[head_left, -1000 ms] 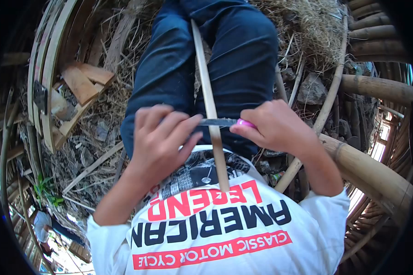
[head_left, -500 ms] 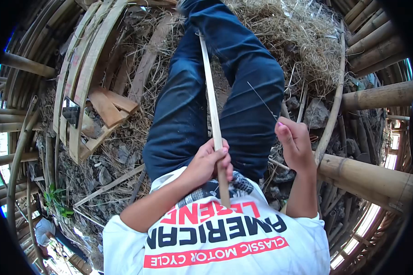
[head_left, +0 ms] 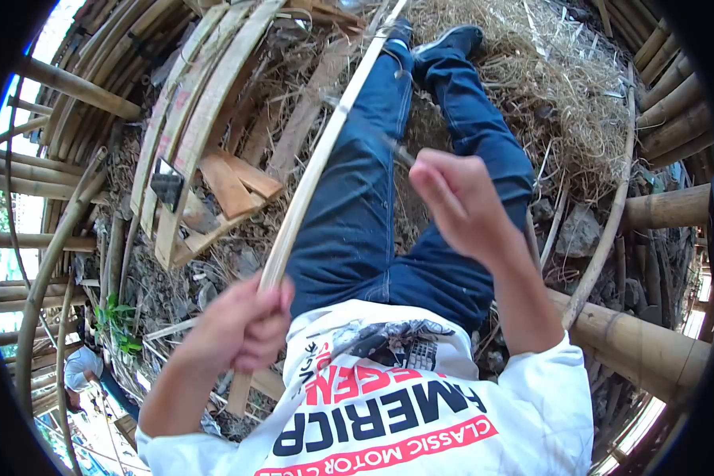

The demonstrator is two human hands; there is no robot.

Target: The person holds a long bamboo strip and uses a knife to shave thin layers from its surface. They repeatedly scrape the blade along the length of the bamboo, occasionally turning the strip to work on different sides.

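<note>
A long pale bamboo strip point(head_left: 317, 170) runs slantwise from beside my waist up past my feet. My left hand point(head_left: 247, 324) is wrapped round it near its lower end, and a short piece sticks out below the fist. My right hand point(head_left: 458, 198) is closed on the handle of a knife point(head_left: 401, 152), above my thighs. The blade is smeared by motion and points toward the strip; whether it touches the strip I cannot tell. The knife's handle is mostly hidden in my fist.
Pale slats point(head_left: 184, 119) with a dark object point(head_left: 166, 184) on them lie at the left, beside wooden blocks point(head_left: 228, 186). Dry straw point(head_left: 547, 103) covers the ground at the upper right. Thick bamboo poles point(head_left: 642, 349) stand right. Another person point(head_left: 87, 371) is at the lower left.
The strip has swung from between my legs to the left, with my left hand round it. My right hand and the knife have moved up and left. My legs are now stretched out further.
</note>
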